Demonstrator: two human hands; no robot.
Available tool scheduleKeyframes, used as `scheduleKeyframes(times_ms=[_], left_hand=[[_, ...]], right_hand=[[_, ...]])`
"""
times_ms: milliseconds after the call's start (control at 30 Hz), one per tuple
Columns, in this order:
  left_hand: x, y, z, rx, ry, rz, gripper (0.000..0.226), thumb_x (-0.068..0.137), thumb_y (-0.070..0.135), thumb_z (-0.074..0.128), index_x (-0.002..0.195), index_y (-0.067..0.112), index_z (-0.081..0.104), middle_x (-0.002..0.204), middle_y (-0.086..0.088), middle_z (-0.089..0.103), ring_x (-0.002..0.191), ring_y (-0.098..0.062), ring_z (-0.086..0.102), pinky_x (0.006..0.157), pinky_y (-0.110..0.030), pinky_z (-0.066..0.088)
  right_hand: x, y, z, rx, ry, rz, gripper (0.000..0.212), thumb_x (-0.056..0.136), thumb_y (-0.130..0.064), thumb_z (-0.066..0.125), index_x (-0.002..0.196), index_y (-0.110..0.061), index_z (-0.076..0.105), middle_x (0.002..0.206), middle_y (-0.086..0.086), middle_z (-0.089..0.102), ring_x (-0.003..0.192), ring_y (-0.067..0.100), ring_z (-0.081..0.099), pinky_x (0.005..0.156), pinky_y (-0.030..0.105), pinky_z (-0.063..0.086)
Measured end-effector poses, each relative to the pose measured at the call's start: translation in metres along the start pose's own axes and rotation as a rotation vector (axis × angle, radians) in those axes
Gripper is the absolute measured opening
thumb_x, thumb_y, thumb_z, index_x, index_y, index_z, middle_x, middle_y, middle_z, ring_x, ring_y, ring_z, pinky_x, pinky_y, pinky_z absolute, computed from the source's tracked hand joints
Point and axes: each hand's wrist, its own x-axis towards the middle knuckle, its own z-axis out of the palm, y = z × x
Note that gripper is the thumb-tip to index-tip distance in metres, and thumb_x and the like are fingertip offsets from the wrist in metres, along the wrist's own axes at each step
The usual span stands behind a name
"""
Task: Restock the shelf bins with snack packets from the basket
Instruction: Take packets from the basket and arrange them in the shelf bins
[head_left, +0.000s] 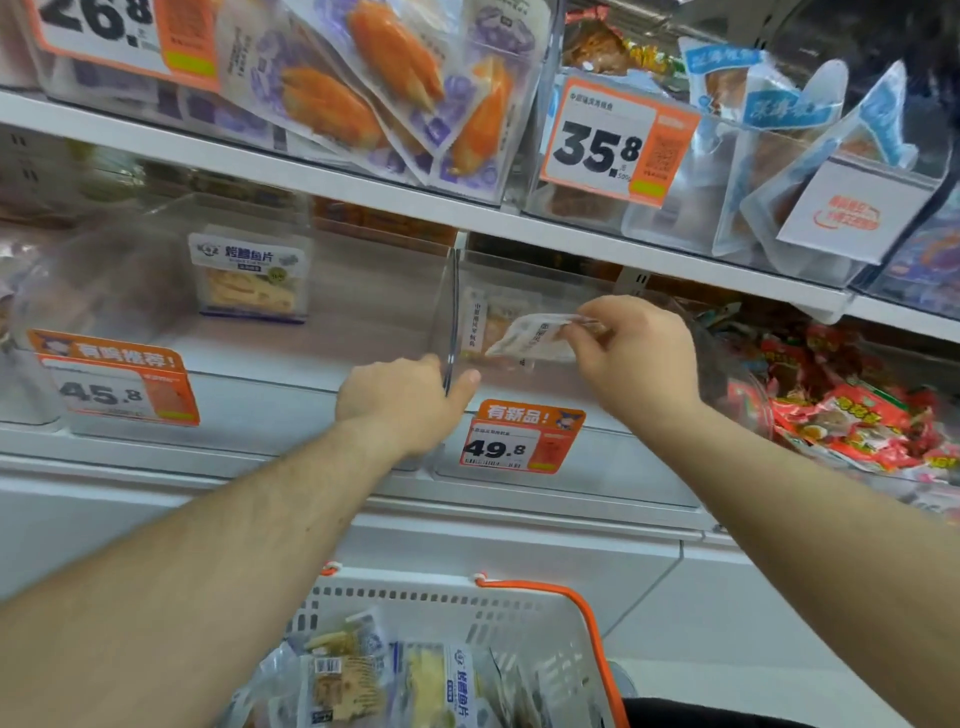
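Note:
My right hand (636, 353) pinches a pale snack packet (532, 338) and holds it inside the clear shelf bin (550, 483) tagged 49.8, above another pale packet lying at the bin's back left. My left hand (402, 397) grips the clear wall between that bin and the bin tagged 45.8 (260, 410), thumb on the right side of the wall. The 45.8 bin holds one fish-slice packet (252, 273) standing at its back. Below, the white basket (457, 603) with an orange handle holds several snack packets (410, 680).
The upper shelf carries bins of orange-and-purple packets (384, 88) and blue-white packets (779, 104) with a 35.8 tag. A bin of red packets (852, 415) sits right of my right hand. A white shelf edge (363, 187) runs above the open bins.

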Motion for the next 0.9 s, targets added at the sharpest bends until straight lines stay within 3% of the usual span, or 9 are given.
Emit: scheduleKeyframes(times_ms=[133, 233, 300, 567, 667, 900], left_hand=[[0.002, 0.002, 0.011, 0.002, 0.074, -0.003, 0.050, 0.101, 0.054, 0.020, 0.112, 0.021, 0.056, 0.092, -0.006, 0.066, 0.090, -0.032, 0.060, 0.068, -0.034, 0.037], [0.004, 0.000, 0.013, -0.028, 0.074, -0.022, 0.034, 0.100, 0.051, 0.025, 0.096, 0.025, 0.047, 0.067, 0.001, 0.045, 0.077, -0.030, 0.049, 0.067, -0.034, 0.036], [0.005, 0.001, 0.014, -0.040, 0.076, -0.034, 0.028, 0.099, 0.049, 0.028, 0.090, 0.025, 0.040, 0.062, 0.003, 0.035, 0.074, -0.030, 0.045, 0.066, -0.033, 0.035], [0.010, -0.001, 0.022, -0.016, 0.126, -0.033, 0.025, 0.098, 0.045, 0.032, 0.088, 0.024, 0.039, 0.060, 0.003, 0.034, 0.068, -0.029, 0.044, 0.060, -0.031, 0.030], [0.011, -0.001, 0.023, -0.001, 0.131, -0.023, 0.024, 0.099, 0.046, 0.032, 0.090, 0.025, 0.038, 0.059, 0.004, 0.035, 0.067, -0.029, 0.044, 0.059, -0.031, 0.029], [0.011, 0.000, 0.023, 0.014, 0.137, -0.027, 0.023, 0.098, 0.047, 0.032, 0.092, 0.026, 0.039, 0.059, 0.003, 0.033, 0.066, -0.027, 0.043, 0.060, -0.031, 0.029]], right_hand=[[0.032, 0.005, 0.042, -0.052, -0.252, 0.190, 0.018, 0.092, -0.030, 0.062, 0.103, -0.022, 0.074, 0.098, 0.004, 0.072, 0.086, 0.026, 0.066, 0.079, 0.043, 0.057], [0.061, 0.008, 0.077, -0.179, -0.477, 0.234, 0.015, 0.096, -0.023, 0.056, 0.103, -0.017, 0.069, 0.087, 0.005, 0.063, 0.073, 0.022, 0.058, 0.069, 0.036, 0.053], [0.078, 0.012, 0.105, -0.244, -0.545, 0.258, 0.014, 0.098, -0.023, 0.055, 0.101, -0.014, 0.065, 0.078, 0.002, 0.054, 0.065, 0.017, 0.051, 0.062, 0.032, 0.045], [0.105, 0.027, 0.176, -0.242, -0.503, 0.269, 0.013, 0.096, -0.021, 0.056, 0.086, -0.013, 0.060, 0.084, 0.004, 0.062, 0.067, 0.019, 0.056, 0.063, 0.028, 0.048], [0.113, 0.029, 0.182, -0.232, -0.511, 0.275, 0.016, 0.095, -0.021, 0.059, 0.081, -0.013, 0.060, 0.078, 0.002, 0.061, 0.065, 0.019, 0.059, 0.053, 0.025, 0.042], [0.113, 0.030, 0.187, -0.205, -0.485, 0.275, 0.017, 0.094, -0.023, 0.065, 0.082, -0.013, 0.056, 0.078, 0.000, 0.058, 0.060, 0.014, 0.051, 0.048, 0.021, 0.032]])
